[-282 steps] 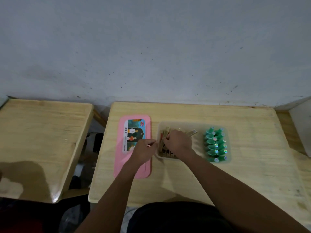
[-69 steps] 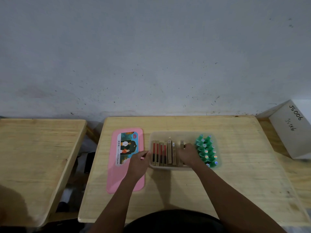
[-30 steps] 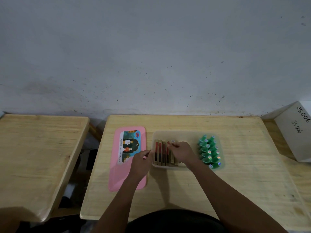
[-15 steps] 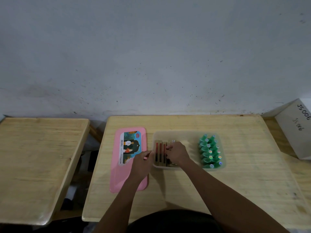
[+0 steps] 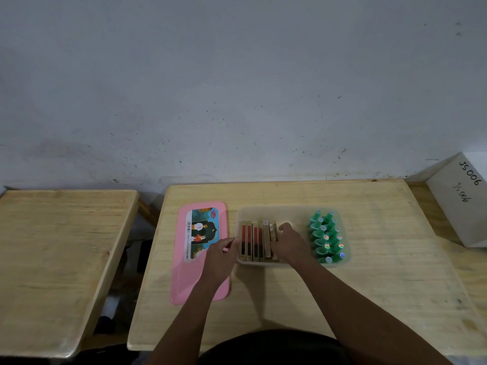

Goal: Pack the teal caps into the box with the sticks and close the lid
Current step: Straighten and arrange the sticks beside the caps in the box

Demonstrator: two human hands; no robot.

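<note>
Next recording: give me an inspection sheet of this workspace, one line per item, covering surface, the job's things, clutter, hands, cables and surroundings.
Surface: light wooden table, bare around the work.
Job's things: clear box with its lid off; sticks stand in a row at its left end; teal caps are packed in two rows at its right end; pink lid lies flat to the box's left.
Clutter: white carton marked JS 006 at the right edge.
Hands: left hand at the box's left wall, over the lid; right hand in the box, against the sticks. Grip on either cannot be told.
Cables: nothing seen.
Surroundings: second wooden table to the left, scuffed grey wall behind.
</note>
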